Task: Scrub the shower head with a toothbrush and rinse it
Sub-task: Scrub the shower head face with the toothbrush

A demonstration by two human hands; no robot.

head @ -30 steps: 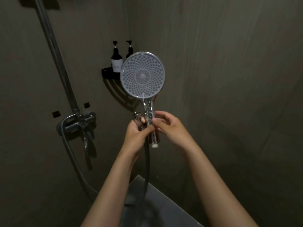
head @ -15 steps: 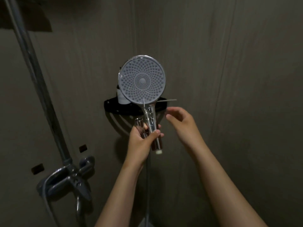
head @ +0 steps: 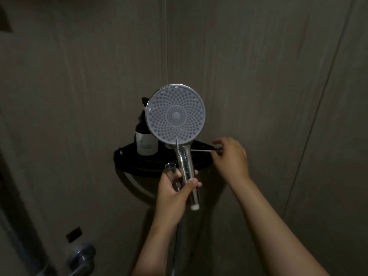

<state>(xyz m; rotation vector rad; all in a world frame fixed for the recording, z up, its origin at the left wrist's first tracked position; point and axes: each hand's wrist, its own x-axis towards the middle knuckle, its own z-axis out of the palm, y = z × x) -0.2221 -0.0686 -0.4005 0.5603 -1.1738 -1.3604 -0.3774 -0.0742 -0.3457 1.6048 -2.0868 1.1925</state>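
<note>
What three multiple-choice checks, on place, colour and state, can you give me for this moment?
1. Where does the pump bottle stand? A) corner shelf B) floor C) tap
2. The shelf's colour? A) white B) black C) chrome
3. What does the right hand do? A) grips the shower head B) hangs idle C) pinches the toothbrush handle
1A: it stands there, behind the shower head. 2B: its rim shows black. 3C: fingers close on the handle's end; the left hand holds the shower head.

Dim bathroom shower stall, grey wall panels point(head: 258, 76) meeting in a corner, black corner shelf point(head: 127, 156) holding a pump bottle point(head: 146, 143), chrome mixer tap point(head: 81, 255) lower left, handheld shower head point(head: 176, 116).
</note>
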